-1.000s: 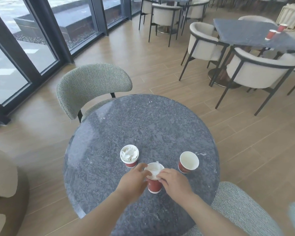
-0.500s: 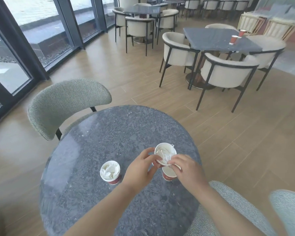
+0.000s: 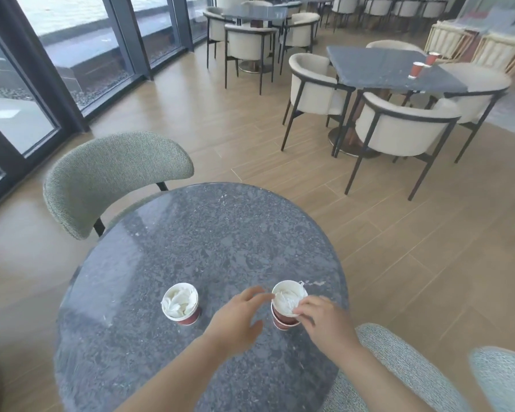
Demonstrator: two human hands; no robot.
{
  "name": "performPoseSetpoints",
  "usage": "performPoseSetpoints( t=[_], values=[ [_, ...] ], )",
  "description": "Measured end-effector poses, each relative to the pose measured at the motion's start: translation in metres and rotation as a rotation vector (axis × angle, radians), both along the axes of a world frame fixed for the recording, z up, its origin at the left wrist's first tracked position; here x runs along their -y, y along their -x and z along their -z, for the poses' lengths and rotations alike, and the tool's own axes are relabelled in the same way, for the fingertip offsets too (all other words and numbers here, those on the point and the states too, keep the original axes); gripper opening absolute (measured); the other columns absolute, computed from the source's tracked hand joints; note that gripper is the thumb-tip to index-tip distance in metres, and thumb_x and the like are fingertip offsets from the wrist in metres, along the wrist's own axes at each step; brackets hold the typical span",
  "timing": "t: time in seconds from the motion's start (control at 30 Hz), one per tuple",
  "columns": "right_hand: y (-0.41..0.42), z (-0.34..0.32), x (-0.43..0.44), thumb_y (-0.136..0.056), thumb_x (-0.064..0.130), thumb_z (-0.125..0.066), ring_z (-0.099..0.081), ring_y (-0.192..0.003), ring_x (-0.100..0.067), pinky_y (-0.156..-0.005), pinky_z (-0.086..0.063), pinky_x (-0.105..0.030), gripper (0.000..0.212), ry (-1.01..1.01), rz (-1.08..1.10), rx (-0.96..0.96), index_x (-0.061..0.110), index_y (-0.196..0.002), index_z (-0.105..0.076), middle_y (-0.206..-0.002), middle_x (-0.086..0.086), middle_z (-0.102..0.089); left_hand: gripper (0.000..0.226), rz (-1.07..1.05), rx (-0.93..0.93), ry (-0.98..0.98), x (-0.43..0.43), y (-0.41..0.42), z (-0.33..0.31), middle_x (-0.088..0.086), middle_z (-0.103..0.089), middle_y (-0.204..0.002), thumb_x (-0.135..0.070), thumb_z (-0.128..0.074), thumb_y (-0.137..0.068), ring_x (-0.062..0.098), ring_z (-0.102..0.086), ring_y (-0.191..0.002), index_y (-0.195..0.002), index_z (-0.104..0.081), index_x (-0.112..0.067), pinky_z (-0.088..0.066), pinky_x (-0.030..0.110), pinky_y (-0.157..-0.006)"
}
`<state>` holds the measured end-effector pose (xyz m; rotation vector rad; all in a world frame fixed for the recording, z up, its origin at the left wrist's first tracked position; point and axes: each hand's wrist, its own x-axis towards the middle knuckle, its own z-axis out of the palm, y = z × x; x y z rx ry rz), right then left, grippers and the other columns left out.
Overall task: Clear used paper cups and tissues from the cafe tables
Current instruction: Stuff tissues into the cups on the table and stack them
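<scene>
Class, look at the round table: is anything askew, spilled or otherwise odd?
The tissue-stuffed upper cup sits tilted, only partly nested in the lower cup, near the table's right edge; the right hand pinches its rim. No spill shows.

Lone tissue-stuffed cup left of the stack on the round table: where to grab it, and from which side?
Wrap the red side wall of the lone cup below its white rim, coming from its right, where the left hand is nearest. It stands upright, apart from the stacked cups, wall bare; tissue fills the mouth, so a rim pinch looks less sure.
</scene>
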<state>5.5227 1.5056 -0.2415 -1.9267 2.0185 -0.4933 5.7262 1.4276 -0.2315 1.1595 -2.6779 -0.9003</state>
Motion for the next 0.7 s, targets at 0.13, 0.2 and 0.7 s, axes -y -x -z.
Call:
performPoseSetpoints(
  t=[0.13, 0.2, 0.7],
  values=[
    [-0.011, 0.018, 0.017, -0.090, 0.026, -0.057, -0.053, -0.103, -0.013, -0.080, -0.040, -0.022, 0.018, -0.120, -0.082, 0.031, 0.023, -0.101, -0.070, -0.110, 0.011, -0.063, 0.051, -0.109, 0.065, 0.011, 0.009, -0.026, 0.006, -0.013, -0.033, -0.144, -0.022, -0.049, -0.090, 0.010, -0.040, -0.129, -0.137, -0.035, -0.035, -0.042, 0.029, -0.098],
    [-0.022, 0.024, 0.027, -0.090, 0.028, -0.057, -0.054, -0.104, -0.013, -0.080, -0.039, -0.021, 0.018, -0.157, -0.120, 0.054, 0.023, -0.101, -0.070, -0.111, 0.011, -0.063, 0.050, -0.171, 0.075, 0.020, 0.013, -0.039, 0.006, -0.013, -0.036, -0.142, -0.021, -0.050, -0.089, 0.009, -0.041, -0.126, -0.136, -0.037, -0.034, -0.043, 0.029, -0.096],
    [-0.070, 0.024, 0.097, -0.083, 0.036, -0.063, -0.037, -0.119, -0.012, -0.094, -0.042, -0.031, 0.039, -0.073, -0.279, 0.068, 0.033, -0.121, -0.052, -0.134, 0.011, -0.033, 0.037, -0.559, 0.187, 0.236, 0.026, -0.101, 0.022, -0.003, -0.052, -0.131, -0.028, -0.072, -0.076, 0.023, -0.052, -0.118, -0.111, -0.060, -0.027, -0.043, 0.040, -0.091]
  ],
)
